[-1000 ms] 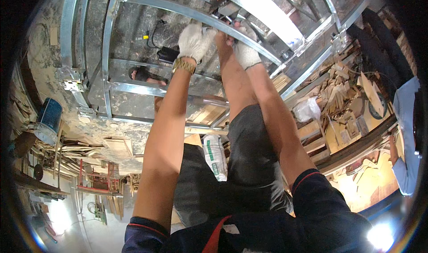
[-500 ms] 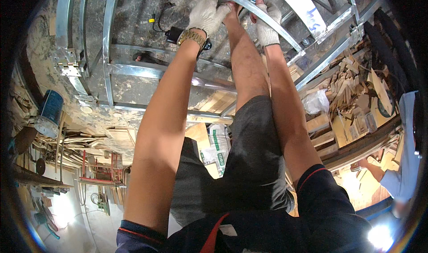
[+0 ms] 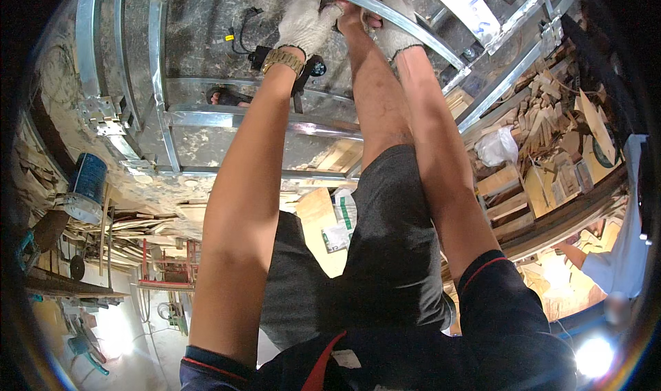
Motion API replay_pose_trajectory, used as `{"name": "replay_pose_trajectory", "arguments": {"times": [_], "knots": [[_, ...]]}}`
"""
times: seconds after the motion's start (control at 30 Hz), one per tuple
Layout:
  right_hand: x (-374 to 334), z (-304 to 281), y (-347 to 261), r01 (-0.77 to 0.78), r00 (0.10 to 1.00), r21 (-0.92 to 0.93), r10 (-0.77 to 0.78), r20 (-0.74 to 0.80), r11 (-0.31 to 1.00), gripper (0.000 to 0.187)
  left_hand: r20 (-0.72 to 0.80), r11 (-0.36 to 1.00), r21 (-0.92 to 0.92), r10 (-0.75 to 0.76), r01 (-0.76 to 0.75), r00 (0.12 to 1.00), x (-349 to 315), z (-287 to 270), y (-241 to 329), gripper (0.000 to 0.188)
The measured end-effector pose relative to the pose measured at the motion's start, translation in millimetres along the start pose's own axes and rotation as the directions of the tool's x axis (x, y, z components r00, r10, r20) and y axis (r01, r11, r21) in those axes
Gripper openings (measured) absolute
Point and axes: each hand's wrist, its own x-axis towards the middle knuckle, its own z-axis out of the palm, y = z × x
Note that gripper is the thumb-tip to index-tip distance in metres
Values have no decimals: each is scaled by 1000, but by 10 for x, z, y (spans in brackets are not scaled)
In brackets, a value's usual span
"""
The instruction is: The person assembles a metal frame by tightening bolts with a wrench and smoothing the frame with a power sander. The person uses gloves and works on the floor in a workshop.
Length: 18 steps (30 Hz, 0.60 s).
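Observation:
Both hands wear whitish knit gloves at the top edge. My left hand (image 3: 306, 26) is closed beside my bare foot (image 3: 350, 11); what it grips is hidden. A black block-shaped thing (image 3: 259, 57) with a cord and a yellow tag lies next to its wrist. Behind the curved metal bar (image 3: 385, 11), my right hand (image 3: 396, 29) has its bare-tipped fingers curled in, on something I cannot make out. The bar crosses in front of that hand, part of a larger welded metal frame (image 3: 206, 117) around my leg.
A hinge (image 3: 103, 117) joins frame bars at left. Wood offcuts (image 3: 540, 101) and a white plastic bag (image 3: 496, 147) lie at right. A blue cylinder (image 3: 87, 177) stands far left. Another person's arm (image 3: 573, 253) reaches in at lower right.
My right hand has come down and left, closer to my left hand, and its fingers are more curled. The whole view has shifted slightly, with the frame now further left.

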Motion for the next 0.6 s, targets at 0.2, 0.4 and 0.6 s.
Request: {"name": "replay_pose_trajectory", "arguments": {"times": [0.2, 0.4, 0.6], "knots": [[93, 143, 43, 374, 927, -324, -352, 127, 869, 23, -65, 999, -50, -1, -3, 998, -65, 54, 1, 61], [-104, 405, 48, -265, 964, 416, 252, 87, 870, 41, -170, 999, -40, 21, -28, 985, -123, 119, 59, 61], [-92, 347, 20, -4, 999, 366, -11, 38, 931, 13, -181, 984, 146, 133, -107, 975, -56, 249, -33, 56]]}}
